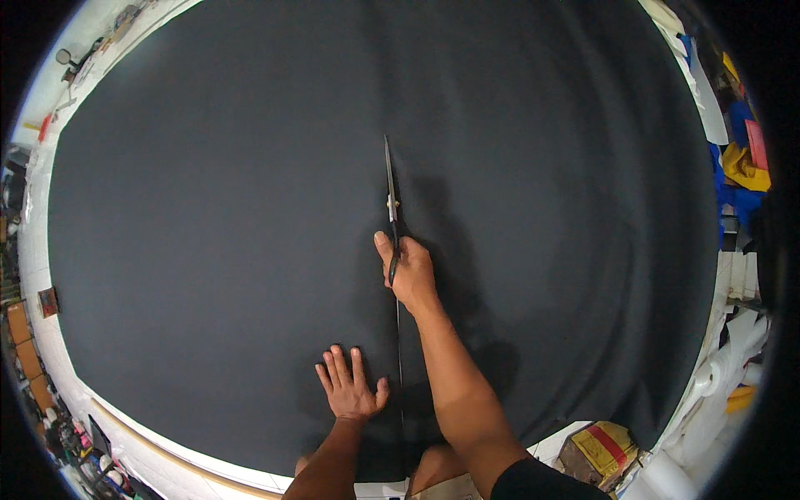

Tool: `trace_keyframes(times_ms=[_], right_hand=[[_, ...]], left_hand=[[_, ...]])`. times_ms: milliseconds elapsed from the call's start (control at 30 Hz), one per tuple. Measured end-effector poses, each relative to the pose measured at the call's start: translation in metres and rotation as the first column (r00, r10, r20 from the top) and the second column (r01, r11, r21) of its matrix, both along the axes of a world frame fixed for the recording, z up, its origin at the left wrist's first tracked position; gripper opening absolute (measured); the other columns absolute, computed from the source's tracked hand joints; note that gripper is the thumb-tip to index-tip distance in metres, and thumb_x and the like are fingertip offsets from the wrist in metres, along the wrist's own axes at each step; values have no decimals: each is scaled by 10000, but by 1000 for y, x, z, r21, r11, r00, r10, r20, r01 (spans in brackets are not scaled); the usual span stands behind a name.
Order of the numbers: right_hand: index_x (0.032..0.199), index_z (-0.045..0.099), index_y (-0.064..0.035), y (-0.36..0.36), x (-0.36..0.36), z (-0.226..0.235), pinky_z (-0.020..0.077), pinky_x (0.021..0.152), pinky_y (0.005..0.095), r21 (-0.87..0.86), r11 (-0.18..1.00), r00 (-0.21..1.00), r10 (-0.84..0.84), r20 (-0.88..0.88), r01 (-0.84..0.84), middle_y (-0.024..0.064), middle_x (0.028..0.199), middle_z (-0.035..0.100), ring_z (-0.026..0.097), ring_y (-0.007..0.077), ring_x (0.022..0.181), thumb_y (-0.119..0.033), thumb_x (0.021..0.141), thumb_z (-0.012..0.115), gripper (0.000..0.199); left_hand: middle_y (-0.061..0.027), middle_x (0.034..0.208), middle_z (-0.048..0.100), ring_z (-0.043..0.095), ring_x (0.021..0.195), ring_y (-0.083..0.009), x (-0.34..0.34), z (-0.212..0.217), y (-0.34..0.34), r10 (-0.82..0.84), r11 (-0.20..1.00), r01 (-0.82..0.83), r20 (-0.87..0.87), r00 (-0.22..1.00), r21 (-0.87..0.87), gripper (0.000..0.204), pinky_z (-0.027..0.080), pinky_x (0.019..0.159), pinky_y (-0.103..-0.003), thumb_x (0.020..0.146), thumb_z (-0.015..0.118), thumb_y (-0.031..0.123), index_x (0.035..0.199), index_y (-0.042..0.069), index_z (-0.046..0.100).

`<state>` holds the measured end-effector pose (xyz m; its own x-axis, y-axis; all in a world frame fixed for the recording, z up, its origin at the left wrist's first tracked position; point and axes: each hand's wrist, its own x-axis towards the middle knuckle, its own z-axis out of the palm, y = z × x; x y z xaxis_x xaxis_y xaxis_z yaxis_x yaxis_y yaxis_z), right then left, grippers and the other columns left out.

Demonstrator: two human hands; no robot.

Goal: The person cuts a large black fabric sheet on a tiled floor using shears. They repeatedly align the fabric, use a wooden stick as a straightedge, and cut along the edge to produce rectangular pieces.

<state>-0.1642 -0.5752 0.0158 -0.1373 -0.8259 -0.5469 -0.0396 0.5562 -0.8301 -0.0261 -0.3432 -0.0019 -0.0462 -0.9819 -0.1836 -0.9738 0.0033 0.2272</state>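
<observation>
A large dark grey cloth (233, 208) spreads out in front of me and fills most of the view. My right hand (413, 271) grips a pair of scissors (392, 200) by its black handles, with the blades pointing away from me over the cloth. From the near edge, a thin cut line (399, 358) runs up the cloth to the scissors. Left of that line, my left hand (350, 390) lies flat on the cloth with its fingers spread. Whether the lower blade is under the cloth, I cannot tell.
Soft folds run through the cloth's right side. A yellow and red package (602, 450) sits by its near right edge. Blue and yellow materials (742, 171) are piled at the far right. Brown boxes (28, 358) and clutter line the left, near a small brown object (49, 302).
</observation>
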Motion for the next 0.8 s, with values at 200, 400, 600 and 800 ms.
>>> trace_keyframes(times_ms=[200, 400, 600, 800], right_hand=[[678, 492, -94, -84, -10, 0, 385, 436, 279, -9, 1000, 999, 28, 19, -28, 3, 530, 453, 461, 112, 453, -551, 884, 630, 520], [670, 522, -65, -131, -3, -23, 428, 493, 321, -91, 996, 991, 6, -136, -18, 40, 543, 503, 520, 161, 482, -578, 881, 608, 561], [661, 486, -79, -132, -9, -11, 424, 453, 301, -37, 997, 997, 59, -54, -61, 23, 553, 500, 496, 130, 466, -577, 879, 620, 560], [688, 494, -79, -135, 2, 0, 423, 459, 294, 1, 999, 999, 39, -17, -39, 20, 554, 496, 496, 124, 470, -547, 891, 624, 527]], left_hand=[[-338, 1510, 214, 188, 1407, -510, -1, 1, 5, -38, 999, 38, -13, 999, 17, 807, 110, 1121, -646, 845, 530, 483, 1455, 0, 318], [-313, 1477, 288, 244, 1379, -498, 0, 0, 5, -9, 1000, 8, -27, 1000, -29, 732, 162, 1100, -646, 819, 566, 492, 1374, 31, 446], [-243, 1301, 468, 436, 1187, -420, 0, 36, -161, 145, 938, -207, -226, 963, -279, 496, 321, 974, -546, 815, 664, 385, 1188, 68, 581], [-228, 1517, 305, 236, 1429, -391, -1, 0, -439, 136, 909, -125, -2, 991, -398, 664, 152, 1173, -504, 912, 515, 456, 1450, 85, 394]])
